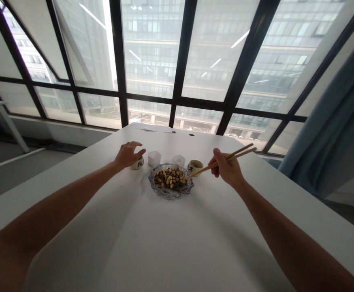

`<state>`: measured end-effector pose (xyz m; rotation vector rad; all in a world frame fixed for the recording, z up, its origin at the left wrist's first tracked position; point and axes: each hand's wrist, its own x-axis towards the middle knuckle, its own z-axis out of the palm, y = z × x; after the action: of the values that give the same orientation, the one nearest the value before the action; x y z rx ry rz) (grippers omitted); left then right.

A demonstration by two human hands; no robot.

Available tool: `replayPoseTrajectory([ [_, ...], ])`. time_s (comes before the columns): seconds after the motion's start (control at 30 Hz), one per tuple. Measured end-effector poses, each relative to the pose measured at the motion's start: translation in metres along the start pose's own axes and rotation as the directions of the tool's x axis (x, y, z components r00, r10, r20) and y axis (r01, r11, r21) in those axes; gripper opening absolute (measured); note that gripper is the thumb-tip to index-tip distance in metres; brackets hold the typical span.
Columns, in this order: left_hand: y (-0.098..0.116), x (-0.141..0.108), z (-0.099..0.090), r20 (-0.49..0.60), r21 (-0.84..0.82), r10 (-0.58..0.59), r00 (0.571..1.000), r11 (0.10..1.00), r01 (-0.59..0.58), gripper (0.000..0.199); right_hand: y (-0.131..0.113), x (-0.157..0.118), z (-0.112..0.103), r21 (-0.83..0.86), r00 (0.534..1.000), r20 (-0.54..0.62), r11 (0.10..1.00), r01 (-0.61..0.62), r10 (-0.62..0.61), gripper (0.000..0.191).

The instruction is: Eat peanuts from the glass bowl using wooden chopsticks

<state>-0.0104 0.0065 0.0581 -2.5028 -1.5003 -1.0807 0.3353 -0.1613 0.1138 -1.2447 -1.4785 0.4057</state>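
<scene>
My right hand [227, 168] is closed round a pair of wooden chopsticks [239, 153], whose tips reach the right side of a pile of nuts and dark seeds [171, 177]. The pile lies in a clear glass dish [171, 196] with a scalloped rim. My left hand [127, 155], fingers apart, is over a small cream cup [138, 164] with a dark character on it, partly hiding it; whether it touches the cup I cannot tell. Behind the chopsticks, right of the dish, stands a second cream cup [195, 166] with a character.
Two translucent whitish cups, one left [154, 158] and one right [178, 160], stand just behind the dish. Papers [151, 127] lie at the far edge of the white table [165, 243]. Beyond are windows; a blue curtain [331, 117] hangs at right.
</scene>
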Motion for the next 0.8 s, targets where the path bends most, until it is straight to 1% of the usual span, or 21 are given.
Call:
replayPoseTrajectory([
  [0.03,-0.011,-0.007,0.001,0.004,-0.009,-0.050,0.999,0.999,0.050,0.053,-0.002,-0.003,0.007,0.001,0.995,0.090,0.999,-0.045,0.045,0.071],
  [0.1,-0.027,-0.020,0.007,0.032,-0.065,-0.141,0.990,0.988,0.143,0.065,-0.002,-0.007,0.023,-0.016,0.964,0.243,0.994,-0.108,0.109,0.071],
  [0.13,-0.032,-0.025,0.011,0.050,-0.109,-0.182,0.982,0.976,0.187,0.071,0.000,-0.009,0.030,-0.016,0.952,0.282,0.993,-0.119,0.119,0.070],
  [0.17,-0.035,-0.029,0.014,0.066,-0.160,-0.220,0.973,0.960,0.228,0.075,0.003,-0.011,0.037,-0.007,0.949,0.293,0.993,-0.117,0.114,0.068],
  [0.2,-0.037,-0.032,0.018,0.083,-0.212,-0.252,0.964,0.941,0.265,0.079,0.006,-0.012,0.043,0.008,0.956,0.275,0.995,-0.103,0.097,0.066],
  [0.3,-0.038,-0.037,0.024,0.131,-0.313,-0.306,0.943,0.890,0.332,0.086,0.014,-0.015,0.053,0.061,0.990,0.137,0.998,-0.029,0.020,0.059],
  [0.4,-0.037,-0.038,0.025,0.163,-0.336,-0.304,0.939,0.877,0.342,0.091,0.017,-0.019,0.052,0.118,1.000,-0.015,0.993,0.009,-0.007,0.057],
  [0.47,-0.036,-0.039,0.024,0.173,-0.335,-0.286,0.942,0.883,0.330,0.093,0.018,-0.025,0.048,0.168,0.998,-0.064,0.986,-0.012,0.023,0.057],
  [0.5,-0.035,-0.040,0.024,0.177,-0.332,-0.275,0.945,0.887,0.320,0.092,0.018,-0.029,0.047,0.192,0.997,-0.056,0.981,-0.038,0.050,0.059],
  [0.53,-0.034,-0.040,0.023,0.180,-0.326,-0.265,0.947,0.893,0.311,0.091,0.019,-0.033,0.046,0.207,0.996,-0.020,0.975,-0.076,0.082,0.061],
  [0.6,-0.032,-0.040,0.023,0.184,-0.320,-0.250,0.950,0.899,0.299,0.088,0.021,-0.042,0.046,0.214,0.986,0.086,0.964,-0.155,0.140,0.063],
  [0.67,-0.030,-0.041,0.022,0.183,-0.321,-0.251,0.950,0.899,0.299,0.085,0.025,-0.050,0.049,0.180,0.974,0.156,0.965,-0.190,0.163,0.061],
  [0.73,-0.029,-0.040,0.022,0.181,-0.323,-0.255,0.950,0.897,0.302,0.082,0.029,-0.056,0.053,0.145,0.980,0.150,0.978,-0.153,0.131,0.058],
  [0.8,-0.030,-0.040,0.021,0.181,-0.325,-0.249,0.951,0.898,0.297,0.080,0.034,-0.059,0.057,0.122,0.993,0.097,0.989,-0.080,0.069,0.055],
])
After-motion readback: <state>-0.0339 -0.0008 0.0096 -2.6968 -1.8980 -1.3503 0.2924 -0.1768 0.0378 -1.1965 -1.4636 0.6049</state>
